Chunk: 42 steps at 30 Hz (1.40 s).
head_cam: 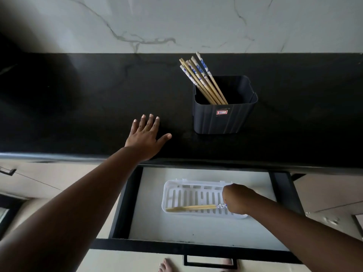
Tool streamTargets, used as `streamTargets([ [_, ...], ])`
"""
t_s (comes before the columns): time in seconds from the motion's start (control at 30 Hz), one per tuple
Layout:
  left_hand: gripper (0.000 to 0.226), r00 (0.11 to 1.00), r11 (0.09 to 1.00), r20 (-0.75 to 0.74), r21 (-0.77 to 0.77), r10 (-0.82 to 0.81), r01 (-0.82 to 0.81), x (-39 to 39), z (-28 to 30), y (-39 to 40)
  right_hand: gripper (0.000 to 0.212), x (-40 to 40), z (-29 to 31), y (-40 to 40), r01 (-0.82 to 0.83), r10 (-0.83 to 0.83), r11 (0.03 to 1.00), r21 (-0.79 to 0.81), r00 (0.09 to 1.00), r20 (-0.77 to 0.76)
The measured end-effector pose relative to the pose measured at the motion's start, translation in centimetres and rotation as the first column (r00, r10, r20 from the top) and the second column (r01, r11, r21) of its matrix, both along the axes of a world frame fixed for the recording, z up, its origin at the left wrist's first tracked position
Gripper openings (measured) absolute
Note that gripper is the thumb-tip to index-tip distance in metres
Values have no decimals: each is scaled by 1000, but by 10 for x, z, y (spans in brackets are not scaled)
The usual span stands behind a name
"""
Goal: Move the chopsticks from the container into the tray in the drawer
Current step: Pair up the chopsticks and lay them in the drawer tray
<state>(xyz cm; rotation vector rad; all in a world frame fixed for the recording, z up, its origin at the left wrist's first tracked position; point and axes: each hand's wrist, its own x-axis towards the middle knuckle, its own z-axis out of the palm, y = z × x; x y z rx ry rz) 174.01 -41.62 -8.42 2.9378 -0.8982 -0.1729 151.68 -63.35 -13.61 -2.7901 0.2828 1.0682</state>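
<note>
Head view: right hand (236,199) grips blue-patterned bamboo chopsticks (194,207) lying lengthwise in white slotted plastic tray (172,193); left hand (146,137) spread flat on black table (78,105).

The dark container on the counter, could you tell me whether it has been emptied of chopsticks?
No, several chopsticks stand leaning in the container, while the right hand places some in the white tray.

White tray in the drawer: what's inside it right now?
In the white tray, chopsticks lie along its near side, their patterned ends at the right hand. That hand covers the tray's right end, so anything there is hidden.
</note>
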Motion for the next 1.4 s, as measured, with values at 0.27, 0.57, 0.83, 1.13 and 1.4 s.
streamTargets([
  [0.27,93,999,996,-11,-83,31,-31,1,-8,3,38,12,-25,-4,-43,46,999,19,978,-206],
  [0.57,91,999,991,5,-133,35,-34,3,-10,4,39,10,-35,-7,-14,31,992,126,991,-131],
  [0.83,90,1000,991,1,-131,30,-29,2,-8,5,35,0,-40,-9,63,-52,984,168,996,-71],
  [1.13,91,1000,995,8,-98,21,-21,1,-5,3,31,28,52,4,106,-121,938,329,992,25],
  [1.4,80,998,998,-2,-24,61,-61,-2,-3,-2,17,85,213,11,5,-349,836,549,777,524],
])
